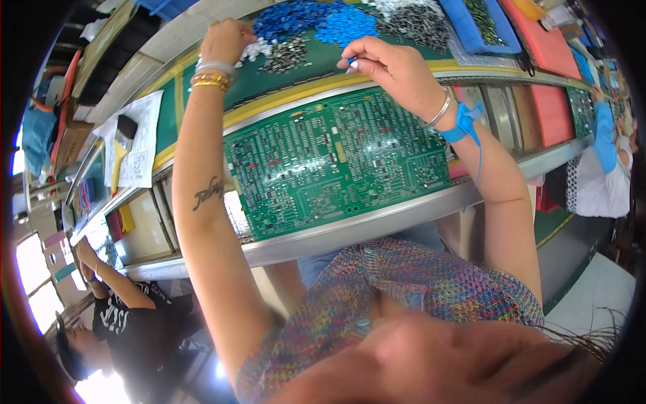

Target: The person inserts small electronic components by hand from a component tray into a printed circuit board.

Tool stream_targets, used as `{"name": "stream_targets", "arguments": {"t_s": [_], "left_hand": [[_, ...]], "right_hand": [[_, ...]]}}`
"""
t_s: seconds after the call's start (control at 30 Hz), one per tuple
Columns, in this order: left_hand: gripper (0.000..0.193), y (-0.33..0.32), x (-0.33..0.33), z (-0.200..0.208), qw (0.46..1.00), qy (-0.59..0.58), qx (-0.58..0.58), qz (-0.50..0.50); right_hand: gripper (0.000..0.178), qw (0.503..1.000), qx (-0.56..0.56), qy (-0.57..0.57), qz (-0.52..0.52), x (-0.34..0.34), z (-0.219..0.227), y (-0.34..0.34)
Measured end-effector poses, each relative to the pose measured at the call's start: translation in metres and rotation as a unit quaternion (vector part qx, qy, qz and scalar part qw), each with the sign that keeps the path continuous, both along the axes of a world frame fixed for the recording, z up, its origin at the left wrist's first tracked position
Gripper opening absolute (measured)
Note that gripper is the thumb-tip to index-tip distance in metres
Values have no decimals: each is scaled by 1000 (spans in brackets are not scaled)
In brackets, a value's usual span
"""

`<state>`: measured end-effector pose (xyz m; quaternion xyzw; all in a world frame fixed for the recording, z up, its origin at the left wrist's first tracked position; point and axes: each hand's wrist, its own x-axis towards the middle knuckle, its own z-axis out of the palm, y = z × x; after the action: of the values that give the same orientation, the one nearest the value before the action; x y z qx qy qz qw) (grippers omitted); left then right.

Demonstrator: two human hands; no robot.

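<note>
A large green circuit board [336,161] filled with small parts rests on the metal rails in front of me. My left hand [225,44] reaches to the far left, its fingers curled down at a small heap of white parts [256,50]; whatever its fingertips hold is hidden. Above the board's far edge, my right hand [393,71] pinches a small blue component [351,60] between thumb and finger. Beyond the hands lie loose heaps of dark blue components [286,21], lighter blue components [346,27], black components [420,27] and grey-black components [286,55].
A blue bin [481,27] of parts stands at the far right beside red foam sheets [542,37]. On the left, a yellow-handled brush [121,148] lies on a printed sheet [145,135]. Co-workers sit at the line on the left [134,323] and right [602,175].
</note>
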<state>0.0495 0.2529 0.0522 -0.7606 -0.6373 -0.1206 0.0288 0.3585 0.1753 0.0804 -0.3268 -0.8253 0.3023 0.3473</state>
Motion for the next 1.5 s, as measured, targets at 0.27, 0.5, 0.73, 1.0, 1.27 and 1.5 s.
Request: {"name": "stream_targets", "arguments": {"t_s": [0.27,0.5,0.73,1.0,1.27,1.5], "left_hand": [[15,-3,2,-2,1000,12,7,12],[16,-16,6,-5,998,-25,58,-7],[15,-76,22,24,972,-229,54,-6],[18,-169,17,25,933,-357,-43,-18],[16,-212,3,10,868,-464,-134,115],[17,-214,2,9,932,-352,-81,44]], "right_hand": [[11,999,37,25,-16,17,2,-10],[14,998,-46,36,-28,26,-1,-22],[13,998,-44,-27,-42,30,-9,-31],[5,984,106,-140,17,13,-37,-23],[4,975,136,-174,16,7,-42,-23],[6,954,201,-221,29,-1,-35,-28]]}}
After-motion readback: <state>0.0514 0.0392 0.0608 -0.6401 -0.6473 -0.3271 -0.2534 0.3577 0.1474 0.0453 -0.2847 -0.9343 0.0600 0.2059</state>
